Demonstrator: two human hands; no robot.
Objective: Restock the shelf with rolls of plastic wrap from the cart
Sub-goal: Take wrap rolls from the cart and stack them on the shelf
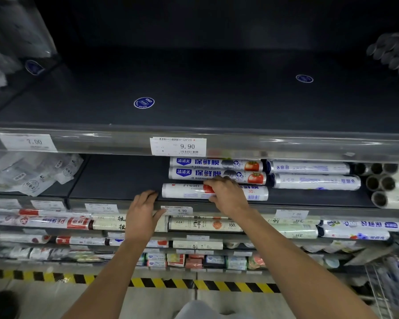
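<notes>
Several tiers of dark shelving fill the view. The middle shelf point(115, 178) is the one being stocked, and its dark board shows to the left of the rolls. The upper shelf point(194, 116) above it carries a round blue sticker point(144, 102).

At the lower right edge a wire frame, probably the cart point(387, 279), is too blurred to tell what it holds.

Two tomato-printed rolls point(217, 173) lie lengthwise at the back of the middle shelf, one just behind the other, with silver rolls point(316, 181) beside them to the right. The front roll point(184, 192), white with red print, lies parallel to them near the shelf's front lip.

The right hand point(226, 194) covers this roll a little right of its middle. The fingers are curled over the top and the thumb is on the near side, so it grips the roll. The left hand point(143, 215) holds nothing. Its fingers are nearly straight, with the tips resting on the shelf's front lip beside the roll's left end.

A price label point(178, 146) reading 9.90 is clipped to the rail above.

Handling, as a judgement: the roll is likely light and stiff on its core, with a slick film wrapper that lets it slip or roll on the smooth board. A grip round the middle balances it best. Setting it snug against its neighbours should keep it from rolling forward.
</notes>
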